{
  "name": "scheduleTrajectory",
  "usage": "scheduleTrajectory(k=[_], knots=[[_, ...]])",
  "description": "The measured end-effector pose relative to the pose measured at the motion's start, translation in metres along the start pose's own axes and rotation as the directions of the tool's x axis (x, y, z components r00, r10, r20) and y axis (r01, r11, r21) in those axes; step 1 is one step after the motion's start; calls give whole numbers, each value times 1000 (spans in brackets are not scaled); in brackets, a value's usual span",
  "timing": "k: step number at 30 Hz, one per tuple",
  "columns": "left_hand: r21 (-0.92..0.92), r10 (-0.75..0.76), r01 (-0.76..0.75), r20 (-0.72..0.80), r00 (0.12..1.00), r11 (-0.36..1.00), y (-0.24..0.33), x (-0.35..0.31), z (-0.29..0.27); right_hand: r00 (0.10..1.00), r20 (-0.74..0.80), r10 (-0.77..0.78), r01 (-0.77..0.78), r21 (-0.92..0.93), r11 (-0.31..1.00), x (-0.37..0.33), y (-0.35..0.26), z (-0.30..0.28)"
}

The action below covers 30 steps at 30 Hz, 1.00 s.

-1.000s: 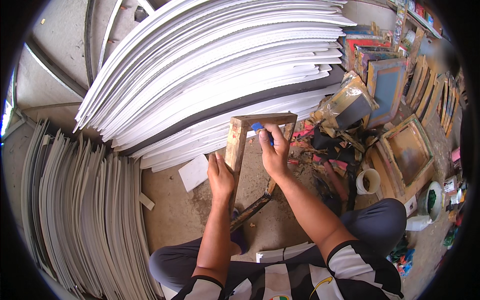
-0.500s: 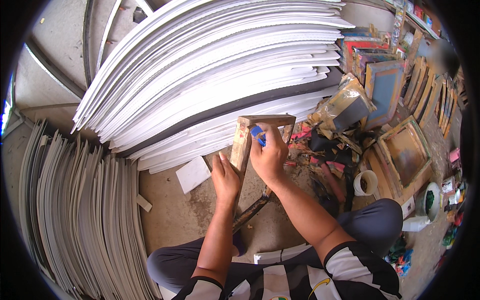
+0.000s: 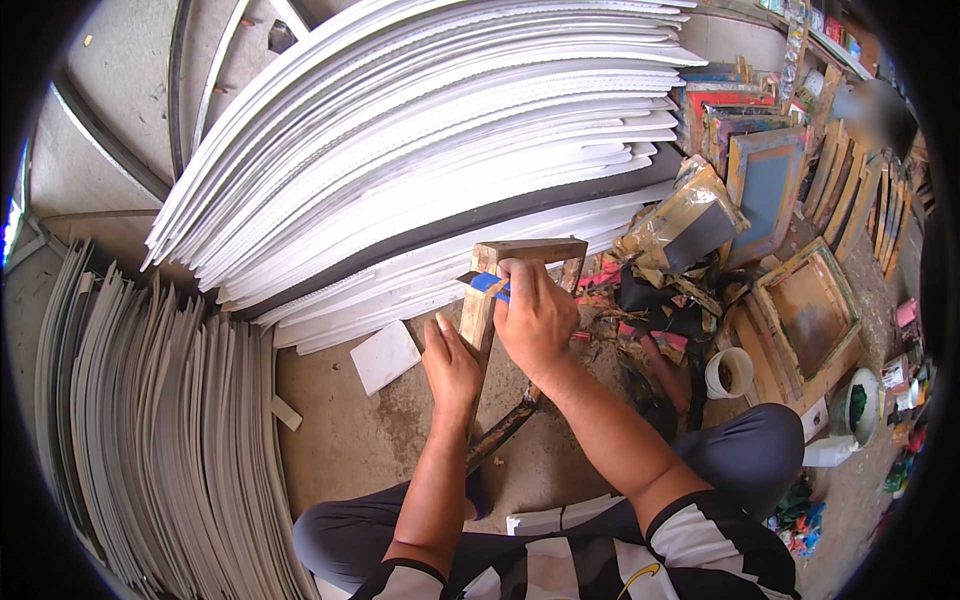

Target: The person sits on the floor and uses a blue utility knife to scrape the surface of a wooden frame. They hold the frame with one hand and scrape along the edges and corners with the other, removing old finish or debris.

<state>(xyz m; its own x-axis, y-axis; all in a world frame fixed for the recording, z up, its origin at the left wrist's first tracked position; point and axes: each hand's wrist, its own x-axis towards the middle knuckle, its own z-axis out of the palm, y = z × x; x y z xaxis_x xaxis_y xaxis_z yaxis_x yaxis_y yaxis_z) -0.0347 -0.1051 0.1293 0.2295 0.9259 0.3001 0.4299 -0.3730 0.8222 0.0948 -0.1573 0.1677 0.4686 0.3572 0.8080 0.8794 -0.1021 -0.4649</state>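
A worn wooden frame [image 3: 478,312] stands tilted in front of me, above the floor between my legs. My left hand [image 3: 450,366] is on the lower part of its left bar, fingers stretched along the wood and thumb against it. In my right hand [image 3: 537,318] is a blue tool with a short dark flat blade [image 3: 488,285], gripped between the fingers. Its blade lies across the upper left bar, pointing left. The right hand hides part of the tool and of the frame's inside.
White sheets [image 3: 420,130] are piled beyond the frame, and grey sheets [image 3: 170,430] stand at left. A white square piece [image 3: 386,357] lies on the floor. To the right are scraps, a white bucket [image 3: 729,370], another paint-stained frame [image 3: 808,308] and several stacked frames.
My right hand has turned and shifted slightly left and down, bringing the blue tool from inside the frame's upper corner across the left bar. The left hand stays on the bar.
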Motion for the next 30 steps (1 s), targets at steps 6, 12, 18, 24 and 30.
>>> scheduleTrajectory(k=[6, 12, 18, 24, 30], knots=[[-2, -26, 26, -4, 1000, 1000, 1, -2, -1, 987, 158, 19, -13, -45, 999, 2, 2, 0], [-20, -35, 35, -3, 999, 999, 1, -2, -1, 962, 268, 48, -53, 11, 999, 7, -1, -6], [-18, -64, 64, 7, 998, 998, 4, -3, 0, 988, 103, 117, -140, 257, 956, -5, -1, 0], [-4, -39, 39, -17, 999, 999, 0, -2, -1, 986, 102, 134, -157, 271, 950, -7, 9, -9], [-19, -59, 59, -17, 998, 998, 5, -3, 1, 992, 91, 86, -99, 158, 982, -7, 2, -8]])
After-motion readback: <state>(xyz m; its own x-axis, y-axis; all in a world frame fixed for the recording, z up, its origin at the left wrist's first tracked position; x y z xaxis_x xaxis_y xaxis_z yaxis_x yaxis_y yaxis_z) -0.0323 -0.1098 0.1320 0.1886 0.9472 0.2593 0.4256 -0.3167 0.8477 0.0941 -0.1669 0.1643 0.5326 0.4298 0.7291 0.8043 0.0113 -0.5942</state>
